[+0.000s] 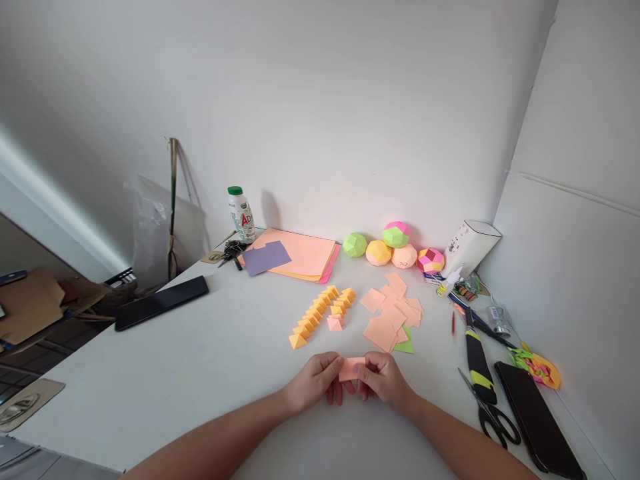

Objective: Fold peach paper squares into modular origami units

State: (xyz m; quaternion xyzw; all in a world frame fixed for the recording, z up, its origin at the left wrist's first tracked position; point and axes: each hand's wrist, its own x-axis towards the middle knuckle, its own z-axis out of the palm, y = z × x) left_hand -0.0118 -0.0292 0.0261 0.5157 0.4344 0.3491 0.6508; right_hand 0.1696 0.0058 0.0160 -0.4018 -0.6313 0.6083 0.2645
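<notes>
A small folded piece of peach paper point(353, 369) is pinched between my two hands, above the table's near part. My left hand point(320, 377) grips its left end, thumb on top. At the right end my right hand point(383, 380) holds it the same way. Beyond the hands stand two slanting rows of folded orange paper units point(314, 315), with a peach folded unit point(335, 323) at the near end of the shorter row. Loose peach paper pieces point(387, 327) lie in a pile to the right, over a green piece point(407, 343).
Faceted paper balls point(379, 253) sit by the wall. Back left are coloured sheets point(305, 250), a purple paper point(267, 259) and a bottle point(243, 217). Scissors point(493, 413), a cutter point(479, 363), a glue bottle point(450, 280) and a phone point(537, 417) lie right.
</notes>
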